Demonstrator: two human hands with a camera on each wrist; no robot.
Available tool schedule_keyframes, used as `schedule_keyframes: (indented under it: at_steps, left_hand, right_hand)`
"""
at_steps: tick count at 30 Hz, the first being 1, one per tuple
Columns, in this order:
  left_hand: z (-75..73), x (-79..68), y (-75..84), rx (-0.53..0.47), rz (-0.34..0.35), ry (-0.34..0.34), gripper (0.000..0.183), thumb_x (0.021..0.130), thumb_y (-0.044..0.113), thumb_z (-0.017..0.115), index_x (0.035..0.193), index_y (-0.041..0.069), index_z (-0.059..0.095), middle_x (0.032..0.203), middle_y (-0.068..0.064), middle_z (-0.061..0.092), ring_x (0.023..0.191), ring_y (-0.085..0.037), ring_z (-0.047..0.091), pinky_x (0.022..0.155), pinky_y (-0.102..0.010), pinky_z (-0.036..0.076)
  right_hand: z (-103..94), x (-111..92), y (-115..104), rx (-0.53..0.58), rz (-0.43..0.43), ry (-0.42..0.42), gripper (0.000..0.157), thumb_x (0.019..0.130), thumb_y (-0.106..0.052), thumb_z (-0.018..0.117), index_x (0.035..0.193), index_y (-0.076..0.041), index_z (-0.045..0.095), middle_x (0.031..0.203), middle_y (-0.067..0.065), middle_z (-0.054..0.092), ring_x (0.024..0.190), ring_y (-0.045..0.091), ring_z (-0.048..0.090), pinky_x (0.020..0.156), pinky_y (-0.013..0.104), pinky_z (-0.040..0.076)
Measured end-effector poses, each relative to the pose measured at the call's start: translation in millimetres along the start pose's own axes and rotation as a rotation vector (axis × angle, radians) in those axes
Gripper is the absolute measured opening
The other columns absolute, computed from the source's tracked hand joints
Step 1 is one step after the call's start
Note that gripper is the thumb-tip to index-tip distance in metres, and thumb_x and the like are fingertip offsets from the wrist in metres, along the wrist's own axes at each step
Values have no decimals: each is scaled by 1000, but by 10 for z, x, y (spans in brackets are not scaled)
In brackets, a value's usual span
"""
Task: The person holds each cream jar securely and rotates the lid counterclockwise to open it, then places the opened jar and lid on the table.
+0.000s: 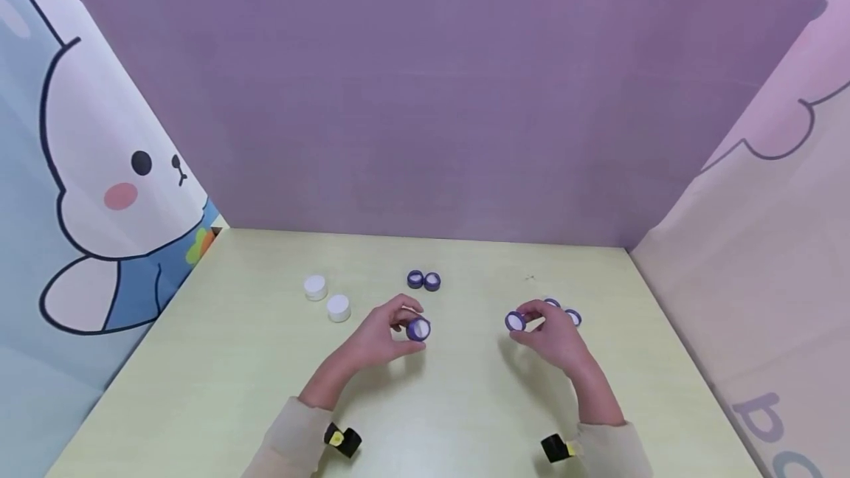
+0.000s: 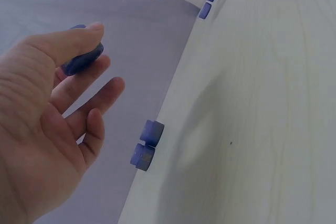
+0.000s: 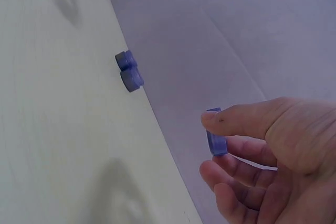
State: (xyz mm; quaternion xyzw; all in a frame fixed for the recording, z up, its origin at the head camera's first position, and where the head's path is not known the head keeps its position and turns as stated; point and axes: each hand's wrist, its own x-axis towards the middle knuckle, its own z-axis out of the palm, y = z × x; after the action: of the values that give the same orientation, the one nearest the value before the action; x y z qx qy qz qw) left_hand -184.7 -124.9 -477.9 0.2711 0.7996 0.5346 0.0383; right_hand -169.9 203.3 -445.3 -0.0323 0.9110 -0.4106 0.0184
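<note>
My left hand (image 1: 381,336) pinches a small round purple container with a white face (image 1: 419,329) between thumb and fingers, held above the table. In the left wrist view that container (image 2: 84,61) is partly covered by the thumb, and the other fingers are loosely bent. A similar purple container (image 1: 515,321) is pinched in my right hand (image 1: 559,339), also raised off the surface. Its purple side (image 3: 216,142) shows below the thumb in the right wrist view. Two more purple containers (image 1: 573,316) stand just behind the right hand, partly hidden by it.
Two purple containers (image 1: 432,282) stand side by side farther back, between the hands. To the left are two white round containers (image 1: 339,308). The pale table (image 1: 465,404) ends at a purple backdrop (image 1: 425,109), with printed cloths on both sides.
</note>
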Motion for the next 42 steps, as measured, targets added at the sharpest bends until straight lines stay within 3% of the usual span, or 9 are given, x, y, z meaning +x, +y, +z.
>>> schedule_keyframes:
  at_steps: [4, 9, 15, 21, 25, 29, 33, 38, 42]
  left_hand:
    - [5, -7, -6, 5, -17, -1, 41, 78, 17, 83, 110, 19, 58, 95, 10, 69, 88, -12, 64, 80, -46, 50]
    - [19, -59, -71, 88, -31, 48, 38, 75, 21, 86, 105, 22, 63, 96, 13, 63, 92, -12, 58, 78, -39, 48]
    - [35, -50, -133, 122, -22, 108, 39, 73, 17, 86, 107, 23, 67, 97, 12, 60, 94, -19, 54, 75, -41, 46]
    - [28, 20, -135, 120, -32, 87, 41, 76, 12, 83, 113, 15, 66, 100, 12, 63, 96, -15, 56, 79, -39, 46]
    - [23, 71, -137, 131, -32, 67, 42, 77, 9, 81, 115, 13, 63, 100, 11, 63, 96, -12, 57, 78, -34, 47]
    - [25, 104, -148, 120, -26, 65, 41, 76, 10, 81, 112, 16, 63, 98, 11, 63, 96, -13, 57, 77, -37, 47]
    - [21, 141, -176, 143, 7, 114, 40, 74, 13, 84, 109, 17, 66, 98, 9, 60, 94, -15, 55, 77, -40, 47]
    - [-15, 217, -217, 192, -3, 215, 39, 72, 15, 87, 107, 16, 70, 91, 6, 56, 82, -16, 52, 71, -30, 46]
    - [-48, 268, -197, 196, -22, 236, 38, 73, 14, 86, 107, 12, 70, 89, 3, 57, 78, -18, 53, 68, -29, 46]
  right_hand:
    - [-37, -16, 88, -5, -11, 32, 36, 78, -11, 80, 109, -4, 64, 101, 10, 65, 73, 20, 58, 63, 33, 48]
    - [-56, -44, 213, -28, 11, 48, 33, 76, -11, 81, 105, -6, 65, 98, 8, 66, 72, 19, 59, 63, 33, 48]
    - [-132, -60, 285, -57, 38, 56, 37, 78, -13, 80, 109, -2, 64, 99, 9, 68, 81, 25, 62, 65, 33, 48]
    - [-258, -54, 327, -100, 37, 74, 40, 79, -17, 80, 111, 1, 62, 100, 11, 67, 100, 37, 59, 75, 38, 46]
    - [-318, -56, 374, -117, 34, 86, 41, 79, -18, 79, 111, 1, 62, 101, 13, 67, 101, 37, 59, 78, 41, 46]
    - [-381, -64, 418, -137, 40, 86, 43, 80, -19, 79, 113, 1, 62, 102, 12, 66, 98, 33, 59, 76, 39, 45]
    - [-448, -59, 457, -155, 44, 90, 43, 80, -20, 79, 113, 1, 62, 99, 10, 66, 93, 30, 59, 71, 36, 44]
    - [-550, -42, 517, -177, 26, 87, 42, 80, -21, 79, 111, 0, 62, 97, 10, 67, 94, 32, 60, 71, 36, 43]
    - [-637, -47, 564, -196, 20, 90, 43, 81, -23, 79, 112, 1, 62, 99, 11, 68, 97, 36, 60, 72, 38, 44]
